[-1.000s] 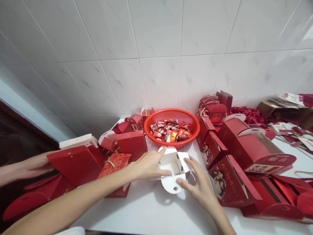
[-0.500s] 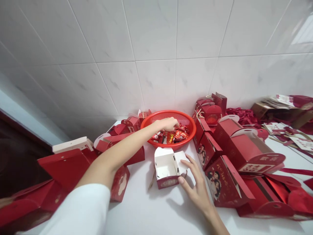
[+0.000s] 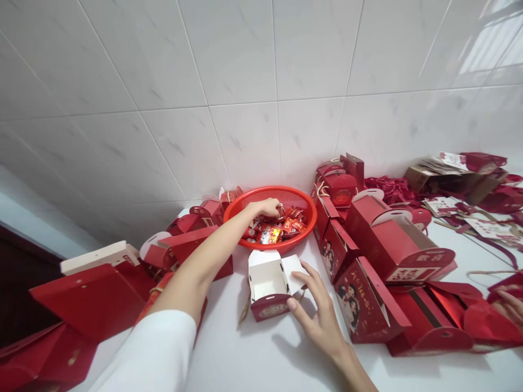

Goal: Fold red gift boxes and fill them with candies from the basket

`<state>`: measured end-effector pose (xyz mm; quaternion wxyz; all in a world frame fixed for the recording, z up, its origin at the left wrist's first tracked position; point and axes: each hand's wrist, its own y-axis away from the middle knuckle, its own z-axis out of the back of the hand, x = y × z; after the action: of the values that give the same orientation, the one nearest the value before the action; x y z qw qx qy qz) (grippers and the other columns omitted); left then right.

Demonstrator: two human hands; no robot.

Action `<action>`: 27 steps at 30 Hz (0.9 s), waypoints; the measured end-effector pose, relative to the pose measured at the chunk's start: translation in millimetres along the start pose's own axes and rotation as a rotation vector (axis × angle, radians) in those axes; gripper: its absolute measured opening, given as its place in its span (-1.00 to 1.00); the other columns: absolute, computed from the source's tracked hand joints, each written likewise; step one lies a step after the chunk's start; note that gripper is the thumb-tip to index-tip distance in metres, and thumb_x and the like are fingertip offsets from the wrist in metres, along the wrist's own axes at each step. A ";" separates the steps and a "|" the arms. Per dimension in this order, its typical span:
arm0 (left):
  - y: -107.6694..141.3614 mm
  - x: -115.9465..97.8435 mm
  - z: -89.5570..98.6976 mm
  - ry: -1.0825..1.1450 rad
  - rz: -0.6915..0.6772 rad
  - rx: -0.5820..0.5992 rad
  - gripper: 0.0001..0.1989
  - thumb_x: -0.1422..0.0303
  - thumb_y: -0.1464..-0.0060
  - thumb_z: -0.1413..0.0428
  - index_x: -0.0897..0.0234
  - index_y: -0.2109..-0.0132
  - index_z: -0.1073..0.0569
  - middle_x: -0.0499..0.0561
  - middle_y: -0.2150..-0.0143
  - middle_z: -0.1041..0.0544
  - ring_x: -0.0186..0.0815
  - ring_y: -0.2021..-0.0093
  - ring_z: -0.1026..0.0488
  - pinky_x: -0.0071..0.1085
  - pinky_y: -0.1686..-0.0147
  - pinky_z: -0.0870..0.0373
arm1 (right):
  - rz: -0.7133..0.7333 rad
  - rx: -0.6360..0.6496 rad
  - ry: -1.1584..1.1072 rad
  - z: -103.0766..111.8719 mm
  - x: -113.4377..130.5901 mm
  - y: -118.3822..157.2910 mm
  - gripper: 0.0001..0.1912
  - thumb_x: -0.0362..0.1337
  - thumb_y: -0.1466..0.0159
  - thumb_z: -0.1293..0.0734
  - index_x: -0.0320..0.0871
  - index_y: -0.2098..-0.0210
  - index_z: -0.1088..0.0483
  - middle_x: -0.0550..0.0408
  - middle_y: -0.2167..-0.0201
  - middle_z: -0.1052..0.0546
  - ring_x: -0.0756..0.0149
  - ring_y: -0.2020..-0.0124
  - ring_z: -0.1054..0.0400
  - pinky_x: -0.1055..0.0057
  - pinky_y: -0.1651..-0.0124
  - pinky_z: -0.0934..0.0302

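Observation:
A red plastic basket (image 3: 311, 218) holds wrapped sweets (image 3: 292, 223). My left hand (image 3: 267, 207) reaches into it, its fingers bent down among the sweets; what they hold, if anything, is hidden. In front of the basket stands a small open box (image 3: 272, 310), dark red outside and white inside, with nothing in it. My right hand (image 3: 316, 299) rests against the box's right side, thumb at the front corner and fingers on the raised white flap, spread apart.
Red gift boxes (image 3: 368, 305) crowd the white table (image 3: 237, 359) on the right, and more red boxes (image 3: 93, 299) are on the left. Cards (image 3: 490, 228) and dark red ribbons lie far right. Another person's hand (image 3: 510, 305) shows at the right edge. A tiled wall stands behind.
The view has turned slightly right, shifting things leftward. My left hand is still in the basket, now more closed. Another person's hand has appeared at the right edge.

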<state>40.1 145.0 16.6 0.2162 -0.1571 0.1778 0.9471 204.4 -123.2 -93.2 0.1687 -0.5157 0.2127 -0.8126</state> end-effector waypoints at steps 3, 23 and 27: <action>-1.6 1.6 2.0 0.161 -0.027 -0.117 -0.76 0.40 -0.01 -0.13 0.38 0.17 -0.60 0.12 0.24 -0.65 -0.26 0.29 -0.54 -0.46 0.33 -0.42 | -0.003 -0.001 0.005 -0.5 -0.9 0.8 -0.61 -0.09 -0.34 -0.33 -0.10 -0.10 -0.42 -0.16 -0.28 -0.36 0.05 -0.31 -0.27 0.27 -0.20 -0.31; -55.3 -35.7 -36.0 0.325 0.051 -0.237 -0.65 0.23 -0.28 -0.13 0.30 -0.13 -0.42 0.12 -0.12 -0.46 -0.14 -0.02 -0.48 -0.11 0.03 -0.50 | -0.016 0.028 0.058 0.0 -0.9 0.3 -0.64 -0.13 -0.35 -0.31 -0.12 -0.09 -0.42 -0.15 -0.24 -0.39 0.08 -0.30 -0.29 0.37 -0.15 -0.34; -44.7 -21.0 -22.8 0.399 0.047 -0.225 -0.68 0.25 -0.28 -0.13 0.32 -0.10 -0.43 0.11 -0.04 -0.50 -0.21 0.06 -0.51 -0.17 0.10 -0.53 | 0.002 0.029 0.060 -0.6 0.3 0.9 -0.65 -0.15 -0.35 -0.32 -0.09 -0.10 -0.41 -0.12 -0.23 -0.40 0.10 -0.28 -0.30 0.39 -0.14 -0.35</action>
<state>83.9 166.0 -7.8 0.1356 -0.3600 0.1137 0.9160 203.8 -124.0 -93.7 0.1705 -0.4883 0.2063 -0.8306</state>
